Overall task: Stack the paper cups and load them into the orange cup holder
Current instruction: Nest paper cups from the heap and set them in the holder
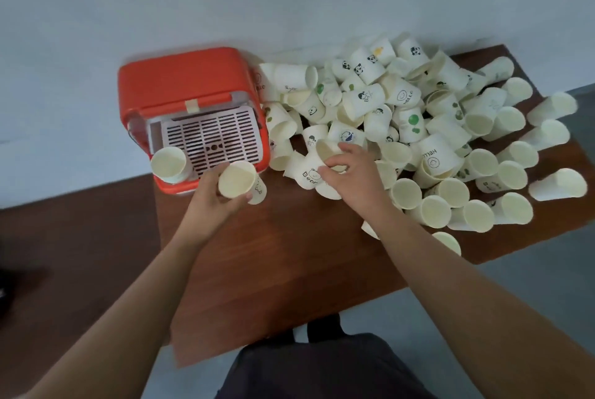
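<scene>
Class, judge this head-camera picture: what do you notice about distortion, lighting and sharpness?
Head view: wide-angle lens stretches both forearms toward the lower corners; light is soft and even, with faint shadows on the table and no glare; the right hand looks motion-blurred.

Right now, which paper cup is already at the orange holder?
The plain cup at the orange holder's near-left corner, mouth up. The left hand grips a second cup; the rest lie piled on the table.

Matt paper cups (402,128) with printed outsides and plain cream insides. The orange cup holder (180,76) is smooth, slightly glossy plastic, its slotted tray (219,138) pale plastic. The worktop (289,253) is smooth reddish-brown wood-grain.
</scene>
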The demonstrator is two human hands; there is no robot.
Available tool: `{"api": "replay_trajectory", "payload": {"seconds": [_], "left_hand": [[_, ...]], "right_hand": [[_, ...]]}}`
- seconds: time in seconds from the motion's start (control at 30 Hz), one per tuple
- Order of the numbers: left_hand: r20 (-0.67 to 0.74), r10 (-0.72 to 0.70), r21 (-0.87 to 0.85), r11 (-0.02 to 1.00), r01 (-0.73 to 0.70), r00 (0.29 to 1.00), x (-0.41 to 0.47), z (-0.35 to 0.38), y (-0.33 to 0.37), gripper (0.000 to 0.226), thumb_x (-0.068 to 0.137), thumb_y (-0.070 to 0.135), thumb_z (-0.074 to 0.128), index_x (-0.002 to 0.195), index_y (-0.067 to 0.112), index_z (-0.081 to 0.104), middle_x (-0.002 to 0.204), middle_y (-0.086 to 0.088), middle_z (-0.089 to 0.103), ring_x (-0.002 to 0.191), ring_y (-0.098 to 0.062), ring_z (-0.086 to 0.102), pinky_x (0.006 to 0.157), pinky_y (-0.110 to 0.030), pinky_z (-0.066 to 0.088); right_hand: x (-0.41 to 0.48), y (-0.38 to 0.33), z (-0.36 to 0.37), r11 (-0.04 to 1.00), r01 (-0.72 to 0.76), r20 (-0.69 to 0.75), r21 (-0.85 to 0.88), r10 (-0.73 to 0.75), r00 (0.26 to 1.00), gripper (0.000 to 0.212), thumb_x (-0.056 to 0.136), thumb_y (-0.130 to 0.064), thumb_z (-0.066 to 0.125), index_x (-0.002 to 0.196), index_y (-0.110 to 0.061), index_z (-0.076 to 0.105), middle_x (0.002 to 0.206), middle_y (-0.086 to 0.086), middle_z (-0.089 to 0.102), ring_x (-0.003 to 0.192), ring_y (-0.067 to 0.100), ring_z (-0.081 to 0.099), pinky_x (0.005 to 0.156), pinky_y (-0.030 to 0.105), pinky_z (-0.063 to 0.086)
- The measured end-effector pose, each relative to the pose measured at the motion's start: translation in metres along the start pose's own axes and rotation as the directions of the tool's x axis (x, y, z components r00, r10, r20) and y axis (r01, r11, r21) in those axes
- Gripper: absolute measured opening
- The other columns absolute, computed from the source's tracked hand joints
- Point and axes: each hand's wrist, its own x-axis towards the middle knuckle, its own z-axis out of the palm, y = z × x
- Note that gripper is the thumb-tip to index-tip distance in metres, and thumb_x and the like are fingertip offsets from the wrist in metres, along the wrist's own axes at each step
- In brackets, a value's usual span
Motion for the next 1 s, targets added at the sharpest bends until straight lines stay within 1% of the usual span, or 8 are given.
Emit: {"api": "replay_trajectory", "payload": {"seconds": [0.07,0.13,0.2,0.3,0.47,0.73,0.93,1.0], "left_hand": [[-0.105,-0.025,-0.027,0.999,0.022,0.994,-0.005,-0.027,-0.001,0.062,0.084,0.027,0.080,0.135,0.028,0.045,0.129,0.009,0.052,0.121,-0.015,0.052,0.095,-0.027,0.048],[-0.203,-0.036,-0.030,0.999,0.031,0.979,-0.008,-0.055,-0.006,0.062,0.084,0.025,0.080,0.135,0.027,0.045,0.132,0.005,0.053,0.121,-0.016,0.052,0.091,-0.020,0.045],[-0.288,-0.046,-0.037,0.999,0.037,0.956,-0.010,-0.079,-0.011,0.065,0.084,0.025,0.080,0.139,0.026,0.046,0.136,0.003,0.053,0.120,-0.014,0.053,0.094,-0.020,0.047],[-0.374,-0.071,-0.054,0.997,0.055,0.925,-0.008,-0.105,-0.021,0.069,0.085,0.030,0.080,0.143,0.029,0.044,0.140,0.008,0.049,0.120,-0.011,0.052,0.087,-0.007,0.042],[-0.405,-0.080,-0.052,0.997,0.064,0.911,0.011,-0.119,-0.036,0.073,0.083,0.036,0.080,0.146,0.029,0.043,0.143,0.007,0.046,0.126,-0.010,0.049,0.103,-0.033,0.045],[-0.254,-0.108,0.229,0.959,0.168,0.961,0.053,-0.109,-0.065,0.077,0.075,0.031,0.084,0.142,0.020,0.047,0.138,-0.011,0.050,0.128,-0.030,0.045,0.099,-0.039,0.038],[-0.110,-0.119,0.260,0.955,0.144,0.987,0.063,-0.110,-0.073,0.089,0.076,0.029,0.085,0.151,0.022,0.039,0.146,-0.011,0.046,0.133,-0.030,0.046,0.107,-0.043,0.039],[-0.036,-0.145,0.256,0.955,0.149,0.989,0.065,-0.117,-0.082,0.091,0.077,0.028,0.082,0.155,0.026,0.034,0.148,-0.007,0.046,0.132,-0.026,0.048,0.109,-0.044,0.042]], "right_hand": [[0.005,-0.020,0.019,0.999,0.049,0.064,-0.009,-0.048,0.997,0.014,0.084,-0.027,0.075,0.098,-0.024,0.078,0.139,0.001,0.054,0.131,0.015,0.048,0.109,0.026,0.036],[0.004,-0.042,0.036,0.995,0.093,0.122,0.032,-0.097,0.988,0.028,0.083,-0.023,0.076,0.111,-0.027,0.072,0.130,-0.001,0.052,0.125,0.014,0.050,0.093,0.009,0.038],[0.004,-0.063,0.051,0.990,0.128,0.146,0.056,-0.135,0.980,0.052,0.081,-0.023,0.078,0.130,-0.027,0.058,0.126,-0.004,0.046,0.117,0.012,0.049,0.087,0.014,0.038],[0.006,-0.089,0.072,0.989,0.142,0.167,0.049,-0.148,0.975,0.070,0.081,-0.026,0.079,0.142,-0.020,0.044,0.129,-0.006,0.039,0.114,0.008,0.043,0.091,0.022,0.035],[0.011,-0.109,0.097,0.987,0.160,0.163,0.019,-0.161,0.973,0.066,0.079,-0.030,0.080,0.138,-0.019,0.051,0.132,-0.001,0.041,0.114,0.011,0.049,0.097,0.027,0.042],[0.017,-0.114,0.112,0.989,0.138,0.107,0.044,-0.142,0.984,0.064,0.078,-0.035,0.083,0.133,-0.022,0.053,0.125,-0.006,0.041,0.110,0.007,0.051,0.092,0.021,0.041],[0.034,-0.135,0.148,0.986,0.162,0.121,0.046,-0.166,0.979,0.066,0.067,-0.046,0.083,0.124,-0.025,0.058,0.123,-0.003,0.049,0.108,0.012,0.056,0.094,0.036,0.053],[0.040,-0.144,0.163,0.982,0.172,0.141,0.072,-0.181,0.973,0.068,0.070,-0.041,0.085,0.128,-0.025,0.055,0.124,-0.006,0.048,0.114,0.013,0.053,0.095,0.035,0.051]]}}
